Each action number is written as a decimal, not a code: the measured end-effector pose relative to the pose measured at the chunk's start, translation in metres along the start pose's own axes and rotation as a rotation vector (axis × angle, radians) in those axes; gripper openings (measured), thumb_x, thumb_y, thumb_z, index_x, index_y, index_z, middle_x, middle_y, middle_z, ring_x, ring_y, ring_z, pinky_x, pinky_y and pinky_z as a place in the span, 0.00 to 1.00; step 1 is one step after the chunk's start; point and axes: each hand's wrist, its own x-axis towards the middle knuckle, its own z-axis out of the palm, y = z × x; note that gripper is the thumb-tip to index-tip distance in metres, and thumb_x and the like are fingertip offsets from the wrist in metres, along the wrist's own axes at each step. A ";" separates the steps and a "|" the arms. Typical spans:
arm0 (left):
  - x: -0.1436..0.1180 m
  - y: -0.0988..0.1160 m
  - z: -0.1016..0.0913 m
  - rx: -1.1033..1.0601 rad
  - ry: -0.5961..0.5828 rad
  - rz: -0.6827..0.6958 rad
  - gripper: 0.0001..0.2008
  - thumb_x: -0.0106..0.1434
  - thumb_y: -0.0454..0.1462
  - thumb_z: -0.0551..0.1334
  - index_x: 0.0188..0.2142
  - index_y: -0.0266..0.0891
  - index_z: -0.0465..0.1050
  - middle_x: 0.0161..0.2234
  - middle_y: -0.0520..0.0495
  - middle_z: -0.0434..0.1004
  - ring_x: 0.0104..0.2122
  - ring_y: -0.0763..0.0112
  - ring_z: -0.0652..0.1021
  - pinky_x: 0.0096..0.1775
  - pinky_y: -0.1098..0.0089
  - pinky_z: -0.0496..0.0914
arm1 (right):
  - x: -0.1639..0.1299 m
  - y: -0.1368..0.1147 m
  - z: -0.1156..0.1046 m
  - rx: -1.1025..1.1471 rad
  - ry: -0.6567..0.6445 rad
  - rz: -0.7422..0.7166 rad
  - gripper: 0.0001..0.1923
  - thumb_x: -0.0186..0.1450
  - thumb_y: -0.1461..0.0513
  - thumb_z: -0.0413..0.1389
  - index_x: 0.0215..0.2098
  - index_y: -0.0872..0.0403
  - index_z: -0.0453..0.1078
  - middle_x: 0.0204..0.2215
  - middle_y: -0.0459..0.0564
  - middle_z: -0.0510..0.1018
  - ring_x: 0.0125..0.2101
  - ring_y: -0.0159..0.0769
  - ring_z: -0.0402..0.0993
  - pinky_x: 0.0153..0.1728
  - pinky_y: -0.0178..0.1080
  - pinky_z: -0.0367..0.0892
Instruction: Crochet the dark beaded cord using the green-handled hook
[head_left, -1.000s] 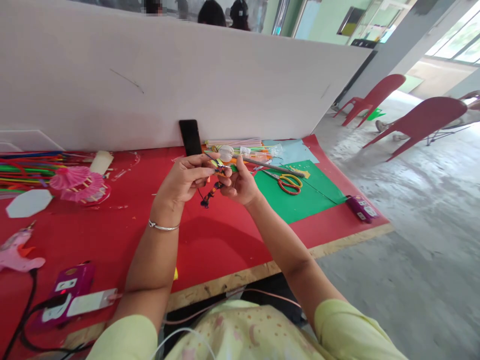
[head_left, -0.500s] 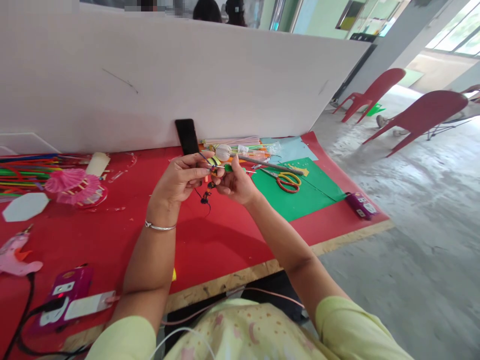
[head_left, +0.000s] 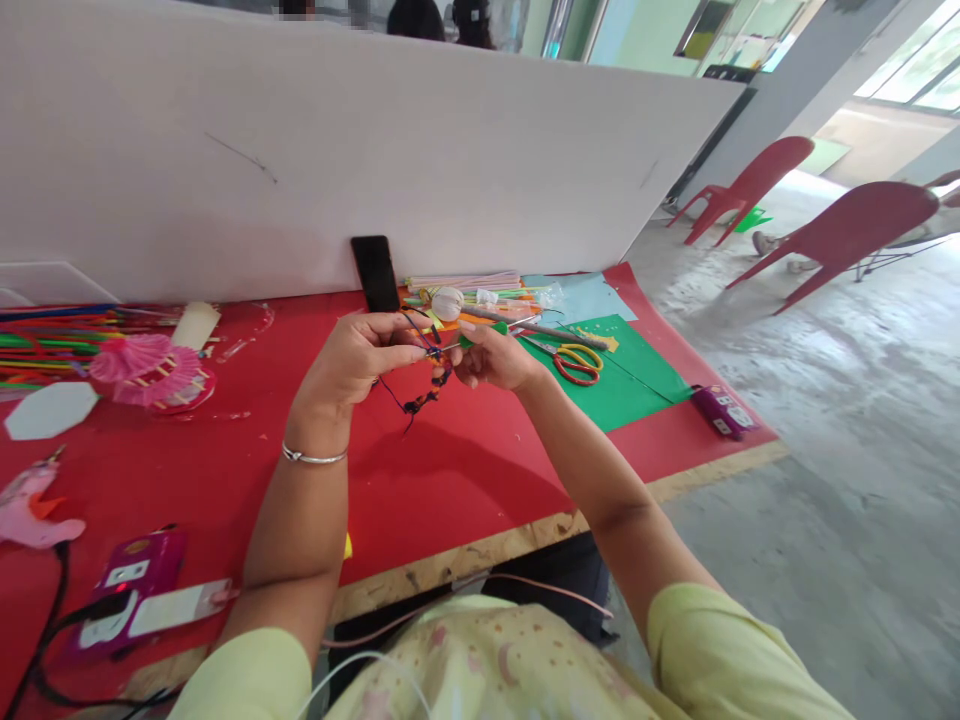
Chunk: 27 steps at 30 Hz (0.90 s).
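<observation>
Above the red table covering (head_left: 360,530), my left hand (head_left: 351,362) pinches a knotted cord band (head_left: 431,385) of dark and orange strands between thumb and fingers. Loose dark ends of the band dangle below the fingertips. My right hand (head_left: 491,358), to the right of it, is closed on a slim metal tool with a green handle (head_left: 499,328). One thin end of this tool points left to the band, the other up to the right; its tip is too small to make out. Scissors (head_left: 576,362) with yellow and red handles lie right of my right hand.
A black phone (head_left: 375,273) leans on the white board (head_left: 450,170) behind. Left are a pink pleated paper piece (head_left: 150,370), coloured strips (head_left: 45,345), a pink glue gun (head_left: 34,510) and a purple power strip (head_left: 139,590). Green paper (head_left: 630,385) lies right, near another purple block (head_left: 721,410).
My right hand has drawn a little to the right with the green-handled tool, which now tilts up to the right. The cord band hangs more spread out, in a loop, below my left fingers.
</observation>
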 end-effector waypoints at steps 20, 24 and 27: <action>0.007 -0.005 0.012 -0.063 0.206 0.071 0.18 0.50 0.31 0.78 0.43 0.37 0.88 0.28 0.52 0.77 0.24 0.79 0.68 0.26 0.72 0.58 | -0.014 0.014 0.037 -1.172 0.444 -0.792 0.24 0.83 0.46 0.49 0.41 0.52 0.76 0.41 0.56 0.82 0.40 0.39 0.79 0.43 0.40 0.74; 0.009 -0.005 0.008 -0.315 0.066 -0.104 0.21 0.46 0.29 0.79 0.42 0.37 0.89 0.26 0.54 0.77 0.19 0.85 0.60 0.22 0.74 0.49 | -0.007 0.028 0.036 -1.396 0.514 -0.921 0.20 0.83 0.48 0.50 0.49 0.53 0.75 0.45 0.58 0.81 0.44 0.43 0.80 0.44 0.42 0.76; 0.009 -0.004 0.000 -0.375 -0.015 -0.170 0.21 0.43 0.29 0.79 0.40 0.38 0.89 0.26 0.54 0.77 0.18 0.87 0.59 0.20 0.76 0.48 | -0.004 0.029 0.029 -1.435 0.442 -1.021 0.20 0.83 0.48 0.51 0.53 0.53 0.76 0.49 0.60 0.82 0.48 0.44 0.81 0.48 0.44 0.79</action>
